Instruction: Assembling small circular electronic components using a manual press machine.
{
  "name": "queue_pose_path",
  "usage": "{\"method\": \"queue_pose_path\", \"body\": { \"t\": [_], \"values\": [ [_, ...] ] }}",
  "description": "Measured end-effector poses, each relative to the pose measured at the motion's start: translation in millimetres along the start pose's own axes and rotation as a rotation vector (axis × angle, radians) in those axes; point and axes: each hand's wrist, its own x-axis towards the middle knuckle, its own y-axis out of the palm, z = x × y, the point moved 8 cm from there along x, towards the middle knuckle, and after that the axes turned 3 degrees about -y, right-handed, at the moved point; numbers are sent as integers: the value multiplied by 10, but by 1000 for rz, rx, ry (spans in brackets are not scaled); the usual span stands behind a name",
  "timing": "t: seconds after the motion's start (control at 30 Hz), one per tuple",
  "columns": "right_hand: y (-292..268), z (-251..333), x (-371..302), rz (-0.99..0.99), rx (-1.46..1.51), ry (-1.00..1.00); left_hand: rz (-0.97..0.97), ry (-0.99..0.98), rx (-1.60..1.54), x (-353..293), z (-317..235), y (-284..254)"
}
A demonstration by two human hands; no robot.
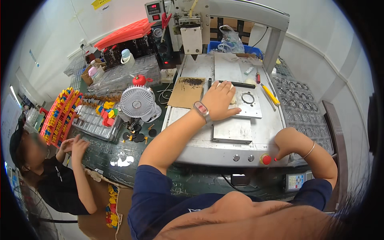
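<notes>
My left hand [220,101] lies flat over the light metal fixture plate [252,107], fingers stretched forward and thumb pointing right. Under its fingertips shows part of a small cream-coloured piece, mostly covered; I cannot make out its kind. Just right of the fingers is a dark ring [248,98] on the plate. My right hand [289,141] rests at the right front corner of the machine bed [188,136]. Its thumb points down beside a small red light, right of the red mushroom button [265,159]; its other fingers are hidden.
Behind the plate stands the machine head [191,38]. A yellow-handled tool [271,95] and a red screwdriver [258,77] lie on the bed's right. Trays of round parts [298,96] flank it. Left are cardboard [187,93], a fan [138,103] and a co-worker [60,180].
</notes>
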Motion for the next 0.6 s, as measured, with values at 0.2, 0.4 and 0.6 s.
{"method": "queue_pose_path", "body": {
  "t": [0.2,0.4,0.6],
  "values": [
    [-480,-20,209,-99,-76,-145,-62,174,2,-219,-362,-115],
    [-1507,-783,884,-1014,209,-32,100,406,-183,-309,-588,103],
    [-1651,-911,1391,-1048,342,-47,248,530,-312,-436,-800,145]
  ]
}}
